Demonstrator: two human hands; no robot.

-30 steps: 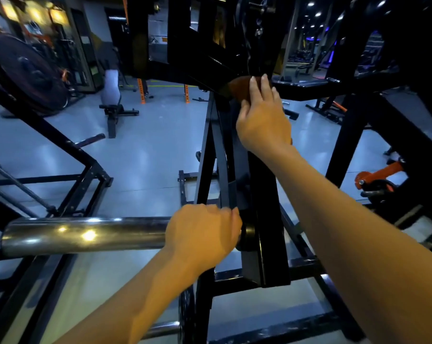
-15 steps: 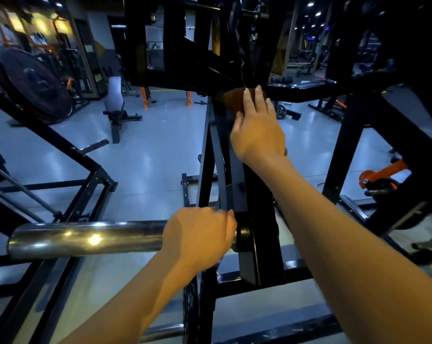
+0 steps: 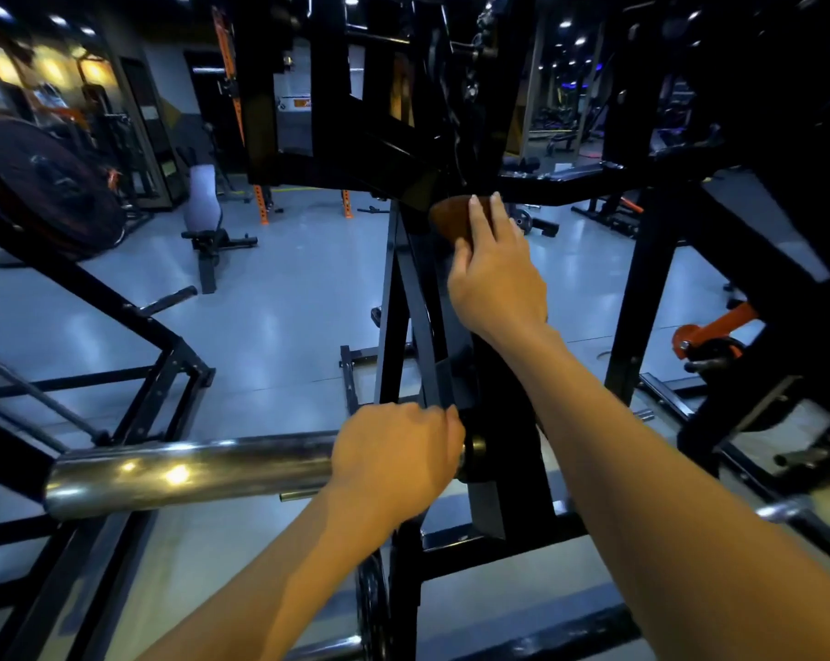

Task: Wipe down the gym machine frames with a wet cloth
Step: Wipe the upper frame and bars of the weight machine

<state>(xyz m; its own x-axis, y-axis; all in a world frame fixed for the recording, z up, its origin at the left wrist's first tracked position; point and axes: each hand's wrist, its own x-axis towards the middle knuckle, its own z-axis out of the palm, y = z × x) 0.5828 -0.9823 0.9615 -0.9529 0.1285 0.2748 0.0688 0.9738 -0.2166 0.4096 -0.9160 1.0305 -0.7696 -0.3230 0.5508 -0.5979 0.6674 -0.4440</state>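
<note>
A black gym machine frame (image 3: 405, 326) rises in front of me, its slanted upright running from the floor to a dark joint overhead. My right hand (image 3: 496, 274) presses a brown cloth (image 3: 451, 216) flat against the top of that upright, fingers straight; most of the cloth is hidden under the palm. My left hand (image 3: 396, 458) grips the inner end of a chrome weight sleeve (image 3: 189, 472) that sticks out leftward from the frame.
Another black frame (image 3: 155, 336) slants at the left, with a large weight plate (image 3: 46, 188) behind it. A bench (image 3: 208, 217) stands on the shiny grey floor. At the right are more black beams (image 3: 651, 288) and an orange-hubbed part (image 3: 703, 336).
My right hand with the cloth has slid slightly down the upright from the joint. The view has tilted up a little. My left hand stays on the chrome sleeve.
</note>
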